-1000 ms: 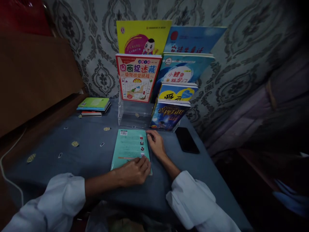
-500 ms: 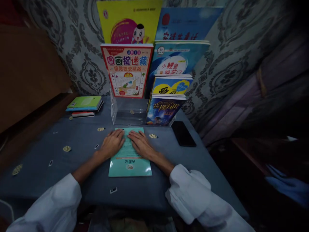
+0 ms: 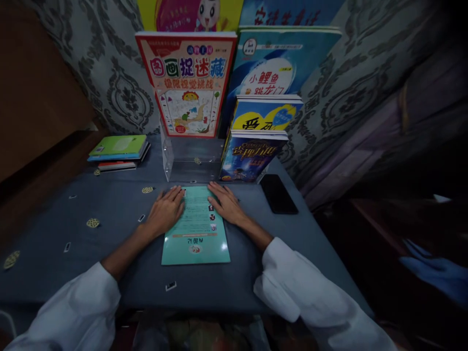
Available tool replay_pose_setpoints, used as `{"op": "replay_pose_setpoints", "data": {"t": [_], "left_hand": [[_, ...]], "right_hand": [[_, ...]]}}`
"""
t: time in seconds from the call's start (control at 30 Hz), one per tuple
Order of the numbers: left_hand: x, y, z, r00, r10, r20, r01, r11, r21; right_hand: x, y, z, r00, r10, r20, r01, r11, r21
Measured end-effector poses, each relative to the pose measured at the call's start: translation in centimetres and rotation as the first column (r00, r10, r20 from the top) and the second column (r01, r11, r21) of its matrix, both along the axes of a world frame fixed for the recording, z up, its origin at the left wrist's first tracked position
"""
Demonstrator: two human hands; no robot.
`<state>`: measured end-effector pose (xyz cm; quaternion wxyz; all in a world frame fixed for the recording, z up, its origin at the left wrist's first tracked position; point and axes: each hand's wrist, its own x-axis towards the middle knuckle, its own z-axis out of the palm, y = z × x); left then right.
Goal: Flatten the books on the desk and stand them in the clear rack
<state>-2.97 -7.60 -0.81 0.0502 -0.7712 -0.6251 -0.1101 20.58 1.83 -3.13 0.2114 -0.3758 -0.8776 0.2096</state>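
Observation:
A thin teal book [image 3: 197, 222] lies flat on the table, its printed title upside down to me. My left hand [image 3: 166, 209] rests along the book's left edge near the top, palm down with fingers stretched out. On the opposite side, my right hand [image 3: 226, 202] lies across the upper right edge, fingers extended and slightly spread. Neither hand grips the book. Just beyond it stands a clear acrylic book rack [image 3: 193, 170], holding a red-bordered picture book [image 3: 190, 83] and a dark blue book [image 3: 254, 156] among others.
A black phone [image 3: 279, 194] lies right of the rack. Several books, topped by a green book [image 3: 119, 145], are stacked at the back left. The grey-blue tablecloth [image 3: 139, 278] has small printed patterns. Patterned wallpaper [image 3: 127, 92] is behind, and a curtain [image 3: 380, 122] hangs at the right.
My right hand has slid outward from the book's middle to its right edge, uncovering small pictures on the cover. My left hand has shifted slightly left. The view has tilted down a little.

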Motion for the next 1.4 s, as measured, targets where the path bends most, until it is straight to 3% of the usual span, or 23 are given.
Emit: {"op": "replay_pose_setpoints", "data": {"t": [0.3,0.6,0.93,1.03,1.27,1.4], "left_hand": [[0.1,1.0,0.7,0.996,-0.084,-0.012,0.083,0.995,-0.054],[1.9,3.4,0.8,0.971,-0.228,0.072,0.238,0.952,-0.192],[4.0,3.6,1.0,0.943,-0.318,0.095,0.33,0.925,-0.186],[4.0,3.7,0.9,0.945,-0.315,0.085,0.326,0.929,-0.174],[4.1,3.7,0.8,0.946,-0.32,0.04,0.323,0.931,-0.168],[4.2,3.5,0.8,0.949,-0.313,0.033,0.315,0.936,-0.155]], "right_hand": [[0.9,2.2,-1.5,0.939,0.009,-0.345,-0.04,0.996,-0.082],[0.6,2.1,-1.5,0.934,0.018,-0.356,-0.041,0.997,-0.059],[0.6,2.2,-1.5,0.91,-0.01,-0.414,-0.049,0.99,-0.131],[0.6,2.3,-1.2,0.875,-0.028,-0.483,-0.069,0.981,-0.182],[1.1,2.7,-0.5,0.692,-0.162,-0.703,-0.168,0.911,-0.376],[0.8,2.8,-0.7,0.702,-0.155,-0.695,-0.143,0.925,-0.351]]}}
